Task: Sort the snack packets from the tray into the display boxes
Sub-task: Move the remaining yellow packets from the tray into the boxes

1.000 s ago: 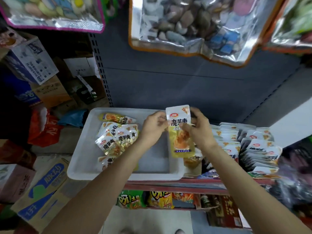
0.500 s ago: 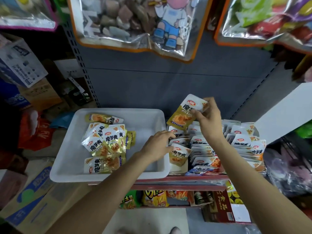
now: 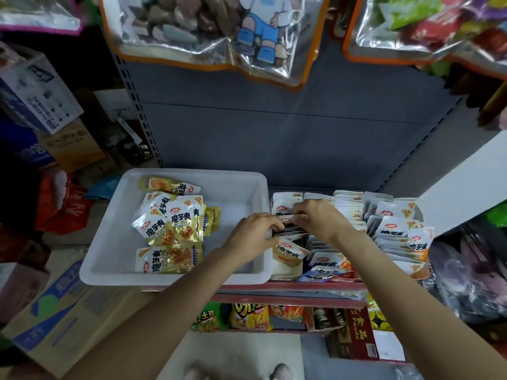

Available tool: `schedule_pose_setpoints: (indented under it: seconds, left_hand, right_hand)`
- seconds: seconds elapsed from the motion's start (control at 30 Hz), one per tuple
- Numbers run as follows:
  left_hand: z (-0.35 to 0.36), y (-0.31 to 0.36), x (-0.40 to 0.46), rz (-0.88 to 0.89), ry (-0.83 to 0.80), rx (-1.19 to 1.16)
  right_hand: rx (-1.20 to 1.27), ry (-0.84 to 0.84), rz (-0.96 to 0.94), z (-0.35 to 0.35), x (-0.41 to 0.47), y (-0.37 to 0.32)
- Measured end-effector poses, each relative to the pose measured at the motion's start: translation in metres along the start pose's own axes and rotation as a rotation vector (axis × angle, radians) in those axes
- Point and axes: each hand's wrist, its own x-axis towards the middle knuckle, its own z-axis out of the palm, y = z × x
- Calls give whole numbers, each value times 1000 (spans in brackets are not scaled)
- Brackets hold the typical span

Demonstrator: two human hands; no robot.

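the packet [image 3: 285, 219], raised a moment ago, is now being tucked into the leftmost box row [image 3: 286, 259], pinched by the right hand [image 3: 318, 219]; the row is being parted by the left hand [image 3: 253, 235], curled on it. more are waiting in the tray [image 3: 115, 259].

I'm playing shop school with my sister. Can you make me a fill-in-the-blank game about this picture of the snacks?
1. The loose yellow snack packets lie in a tray whose colour is ____.
2. Both hands, the left hand and the right hand, are at the display boxes, which stand to the ____ of the tray.
3. The bags on the shelf below are mostly yellow and ____.

Missing words: white; right; green
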Motion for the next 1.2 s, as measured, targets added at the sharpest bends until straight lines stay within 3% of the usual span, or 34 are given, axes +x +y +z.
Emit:
schedule_pose_setpoints:
  seconds: [0.2, 0.4, 0.57, 0.7, 0.77, 1.0, 1.2]
  left_hand:
    - [-10, -22, -7, -39, -30, -79]
    - [-37, -71, -30, -246, 124, -73]
    - [-49, -136, -59, -459, 111, 86]
    - [-57, -166, -78, -705, -57, 302]
    - [-60, -181, -86, -804, -128, 298]
    - [-70, -198, -91, -880, -189, 62]
    - [-82, -193, -93, -879, -33, 80]
  right_hand:
    - [166, 104, 9, -4, 2, -17]
    - [311, 225, -110, 16, 19, -72]
    - [263, -66, -173, 71, 49, -132]
    - [250, -261, -201, 119, 61, -158]
    - [232, -276, -235, 140, 68, -167]
    - [249, -289, 69, 158, 85, -185]
    - [347, -237, 95, 142, 82, -179]
